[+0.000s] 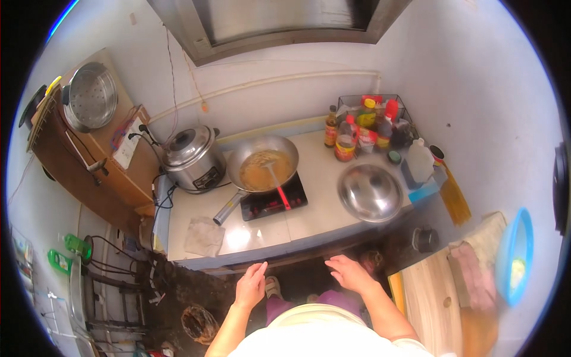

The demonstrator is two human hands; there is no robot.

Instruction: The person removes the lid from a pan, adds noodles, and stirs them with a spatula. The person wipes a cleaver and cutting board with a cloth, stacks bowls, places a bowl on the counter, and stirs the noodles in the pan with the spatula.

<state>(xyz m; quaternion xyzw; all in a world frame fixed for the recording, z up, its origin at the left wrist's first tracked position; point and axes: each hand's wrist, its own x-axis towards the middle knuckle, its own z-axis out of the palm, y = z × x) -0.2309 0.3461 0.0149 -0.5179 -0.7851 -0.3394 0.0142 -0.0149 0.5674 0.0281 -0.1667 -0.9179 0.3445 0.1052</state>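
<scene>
My left hand [251,287] is in the air in front of the counter's near edge, fingers stretched out, holding nothing. To its right, my right hand [350,273] hangs at about the same height, fingers apart and likewise bare. Neither one touches anything. Beyond them a wok [262,143] with brownish liquid and pieces of food sits on a black induction cooker [253,206]. A spatula [275,177] with a red handle rests in the wok. The wok's handle points toward me and left, near a grey cloth [204,236].
A steel electric cooker [193,163] stands left of the wok. On the right lie a domed lid [370,193], sauce bottles [331,128] and a white jug [420,162]. A wooden board [429,297] and blue basin [516,262] are at my right. The counter edge [285,245] runs before me.
</scene>
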